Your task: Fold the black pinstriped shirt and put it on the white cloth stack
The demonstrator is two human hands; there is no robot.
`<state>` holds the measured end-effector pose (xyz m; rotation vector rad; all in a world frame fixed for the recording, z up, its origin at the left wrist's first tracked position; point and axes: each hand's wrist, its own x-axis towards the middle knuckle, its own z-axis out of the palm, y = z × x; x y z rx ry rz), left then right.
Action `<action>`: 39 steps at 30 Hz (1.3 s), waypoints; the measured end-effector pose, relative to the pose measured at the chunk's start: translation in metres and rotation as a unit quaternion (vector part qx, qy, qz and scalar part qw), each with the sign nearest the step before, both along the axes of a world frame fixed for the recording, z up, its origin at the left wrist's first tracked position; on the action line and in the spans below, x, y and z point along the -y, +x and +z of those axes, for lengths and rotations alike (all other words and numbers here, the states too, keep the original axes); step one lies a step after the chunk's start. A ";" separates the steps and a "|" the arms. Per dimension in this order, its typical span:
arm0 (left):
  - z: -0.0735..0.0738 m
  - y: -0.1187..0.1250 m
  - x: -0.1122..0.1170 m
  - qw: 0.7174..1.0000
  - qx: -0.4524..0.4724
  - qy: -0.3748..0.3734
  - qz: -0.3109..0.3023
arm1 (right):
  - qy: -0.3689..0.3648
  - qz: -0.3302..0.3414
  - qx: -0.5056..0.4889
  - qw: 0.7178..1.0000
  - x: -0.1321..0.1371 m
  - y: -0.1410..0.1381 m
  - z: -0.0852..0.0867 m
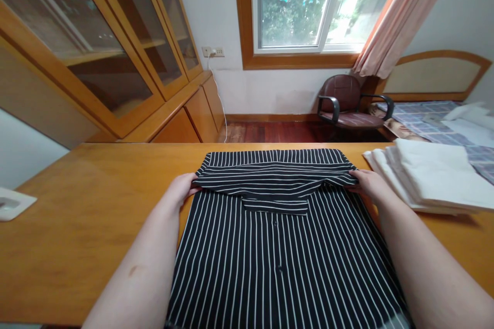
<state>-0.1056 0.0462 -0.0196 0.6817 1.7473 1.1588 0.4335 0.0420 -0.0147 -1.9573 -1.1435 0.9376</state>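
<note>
A black shirt with thin white stripes [278,257] lies flat on the wooden table [88,216], buttons up the middle. Its far part is folded into a raised band across the top. My left hand [181,188] pinches the left end of that folded band, fingers closed on the cloth. My right hand [368,185] grips the right end the same way. Both forearms run along the two sides of the shirt.
A stack of folded white cloths [428,175] sits on the table at the right. A white object [11,203] lies at the left edge. Beyond the table stand a brown armchair [347,103], a bed [443,118], glass-door cabinets [116,51] and a window [309,5].
</note>
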 end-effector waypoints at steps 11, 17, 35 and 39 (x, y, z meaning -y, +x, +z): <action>0.011 -0.003 0.007 0.923 -0.320 -0.129 -0.173 | -0.103 -0.014 0.117 0.988 -0.003 0.004 -0.009; 0.021 -0.008 0.010 0.885 -0.418 -0.094 -0.181 | -0.081 -0.036 0.043 0.995 -0.003 0.008 -0.008; 0.037 0.032 0.023 0.790 -0.485 0.136 -0.349 | 0.180 0.288 0.363 0.868 0.018 -0.025 0.027; 0.046 0.059 0.040 0.711 -0.428 0.156 -0.536 | 0.224 0.483 0.278 0.799 0.034 -0.062 0.035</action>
